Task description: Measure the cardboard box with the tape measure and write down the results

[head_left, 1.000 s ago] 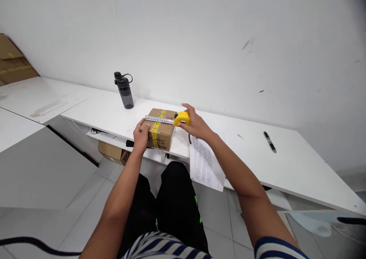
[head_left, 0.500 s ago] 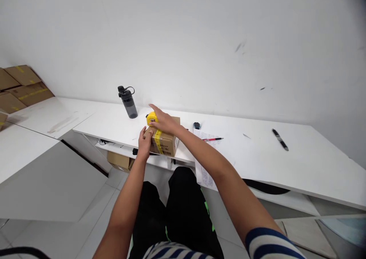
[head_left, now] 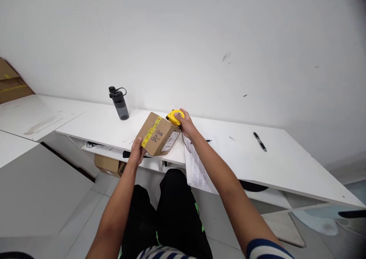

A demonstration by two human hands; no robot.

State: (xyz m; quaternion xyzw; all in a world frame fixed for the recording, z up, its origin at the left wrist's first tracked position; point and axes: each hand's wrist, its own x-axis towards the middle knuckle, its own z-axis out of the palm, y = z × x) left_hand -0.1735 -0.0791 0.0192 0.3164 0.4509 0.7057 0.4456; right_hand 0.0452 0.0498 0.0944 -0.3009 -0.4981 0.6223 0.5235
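Observation:
My left hand (head_left: 137, 152) grips the near left corner of a small brown cardboard box (head_left: 149, 131), which is tilted over the white desk. Yellow tape runs across the box, beside dark handwriting and a white label on its right side. My right hand (head_left: 187, 125) is closed around a yellow tape measure (head_left: 175, 117), held by the box's far right corner. A dark wrist strap dangles from the tape measure. No blade drawn out of the case can be made out.
A dark water bottle (head_left: 119, 104) stands left of the box. Printed paper (head_left: 196, 167) hangs over the desk's (head_left: 228, 152) front edge, a pen tip (head_left: 209, 140) showing near my forearm. A black marker (head_left: 260, 141) lies at right. Stacked cartons (head_left: 13, 87) sit far left; another carton (head_left: 107, 164) is below.
The box has been turned and tilted, bringing handwriting and a label into sight. My right hand has moved right with the tape measure, off the top of the box. The view has shifted slightly right.

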